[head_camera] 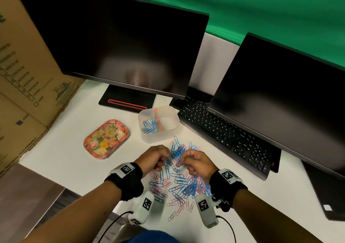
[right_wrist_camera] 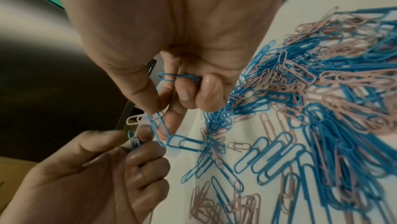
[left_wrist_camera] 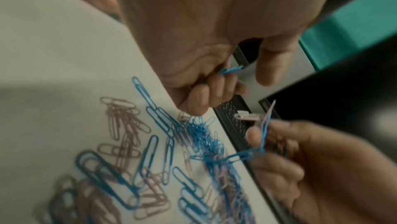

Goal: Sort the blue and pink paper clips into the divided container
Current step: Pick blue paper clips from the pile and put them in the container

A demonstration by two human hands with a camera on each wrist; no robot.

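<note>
Two dark monitors (head_camera: pixel 119 43) stand at the far side of the white desk (head_camera: pixel 61 155), with a black keyboard (head_camera: pixel 229 136) to the right under the second screen. A cardboard box (head_camera: pixel 24 78) leans at the far left. A flowered tray (head_camera: pixel 106 139) lies left of centre, and just right of it sits the clear divided container (head_camera: pixel 158 123); its left compartment holds blue clips with a few pink ones against the divider, and I cannot tell what the right one holds. The mixed pile of blue and pink paper clips (head_camera: pixel 179 179) spreads on the desk near me, between my wrists. My left hand (head_camera: pixel 155 159) is above the pile with fingers curled, gripping blue clips in the palm. My right hand (head_camera: pixel 197 163), beside it, pinches a linked string of blue clips (right_wrist_camera: pixel 171 136) between thumb and forefinger, other fingers curled on another blue clip; the string's lower end trails into the pile.
</note>
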